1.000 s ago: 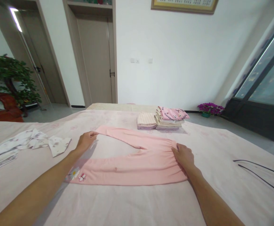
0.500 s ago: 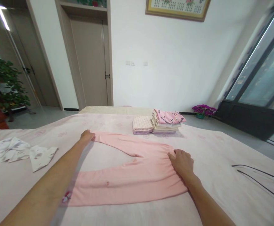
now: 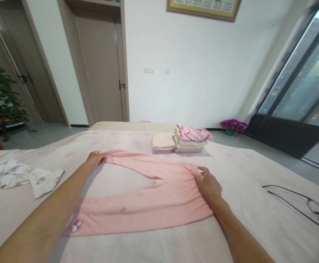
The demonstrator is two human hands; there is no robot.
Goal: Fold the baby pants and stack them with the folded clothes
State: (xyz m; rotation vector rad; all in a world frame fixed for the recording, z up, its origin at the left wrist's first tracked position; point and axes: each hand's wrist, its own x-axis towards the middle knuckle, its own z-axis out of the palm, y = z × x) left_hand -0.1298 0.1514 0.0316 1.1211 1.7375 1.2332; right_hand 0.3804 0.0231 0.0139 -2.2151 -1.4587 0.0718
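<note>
1. Right hand: half a second ago it rested over the waistband; now its fingers seem to be pinching the far corner, at 2 o'clock on the pants, where the fabric bunches.
2. Left hand: as before, its fingers grip the far cuff, at 10 o'clock.
3. Judged from this, the far leg is now controlled from both ends.
4. The pants lie mid-view on the sheet, waist toward 3 o'clock; the near leg is spread out, uncovered by the far one.
5. Around them: stack at 1 o'clock, glasses at 3.
</note>
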